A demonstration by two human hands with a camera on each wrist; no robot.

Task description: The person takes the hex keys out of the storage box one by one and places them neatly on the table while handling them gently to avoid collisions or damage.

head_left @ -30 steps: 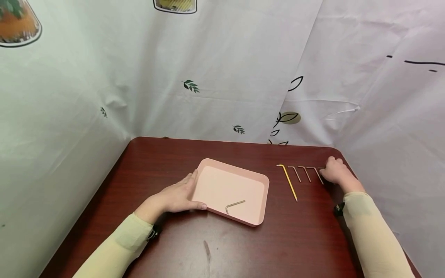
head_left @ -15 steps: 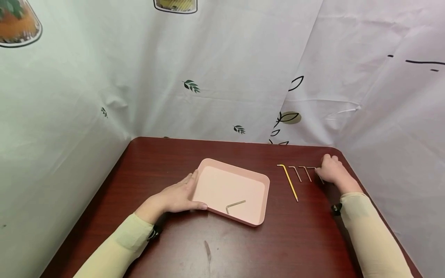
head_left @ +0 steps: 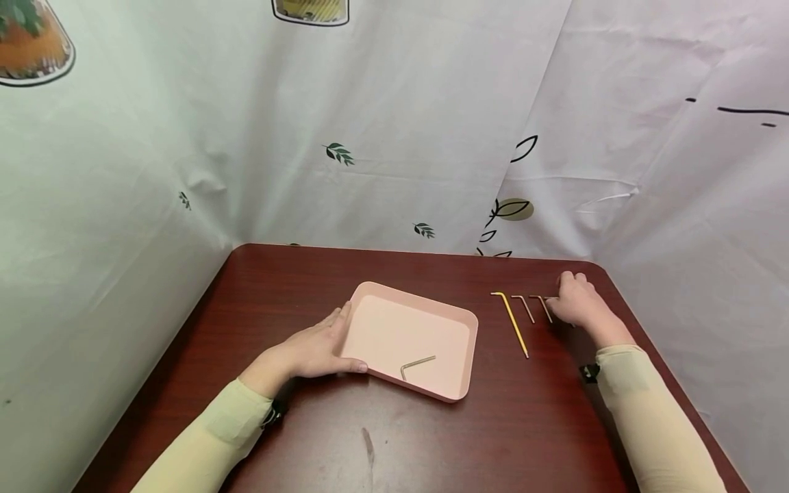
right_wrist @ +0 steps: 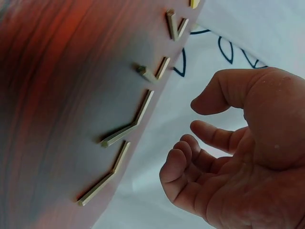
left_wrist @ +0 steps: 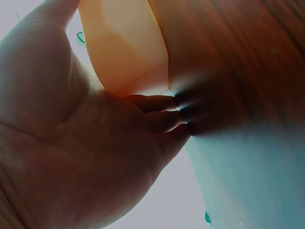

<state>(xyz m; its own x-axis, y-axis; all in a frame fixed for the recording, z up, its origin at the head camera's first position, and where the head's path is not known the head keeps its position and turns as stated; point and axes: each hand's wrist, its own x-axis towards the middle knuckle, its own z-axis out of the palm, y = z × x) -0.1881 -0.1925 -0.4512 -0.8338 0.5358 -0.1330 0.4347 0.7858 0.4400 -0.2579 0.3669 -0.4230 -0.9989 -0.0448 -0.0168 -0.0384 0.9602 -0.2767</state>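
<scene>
My left hand (head_left: 314, 350) rests against the left side of a pink tray (head_left: 394, 325), fingers fairly straight along the outer wall and thumb at the near rim. Inside the tray lies a brass-coloured hex key (head_left: 420, 361). At the right, my right hand (head_left: 581, 301) hovers over a row of hex keys, its fingers loosely bent and holding nothing. The row starts with a long yellow hex key (head_left: 515, 325), then smaller brass ones, such as this hex key (head_left: 527, 310). Under the hand, other keys are partly hidden in the head view; the right wrist view shows a bent hex key (right_wrist: 119, 135) beside the fingers.
A dark red-brown table (head_left: 524, 424) carries everything. White patterned cloth (head_left: 394, 137) hangs behind it and along both sides. The right hand is close to the table's far right corner.
My right hand has moved left along the row of hex keys, from the rightmost towards the middle ones. My left hand and the tray have stayed put.
</scene>
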